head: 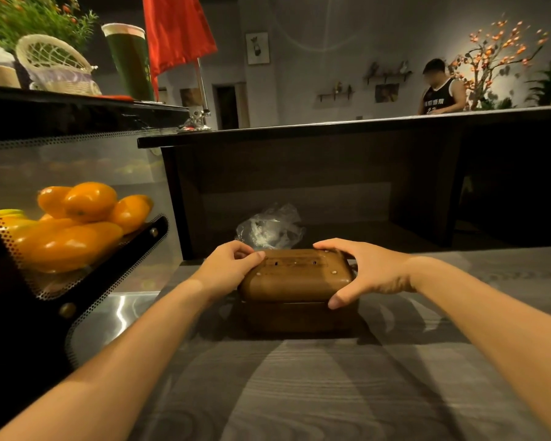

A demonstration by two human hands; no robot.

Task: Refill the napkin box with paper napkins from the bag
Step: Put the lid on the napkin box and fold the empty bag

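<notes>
Between both hands (299, 272): brown wooden napkin box (295, 276).

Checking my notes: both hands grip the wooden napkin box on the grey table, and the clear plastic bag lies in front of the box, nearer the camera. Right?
Not quite. In the head view the clear plastic bag lies behind the wooden napkin box, farther from the camera. Left hand and right hand do grip it on the grey table.

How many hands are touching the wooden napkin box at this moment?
2. The left hand grips the left end of the napkin box, fingers on its top; the right hand wraps the right end, thumb at the near lower edge.
</notes>
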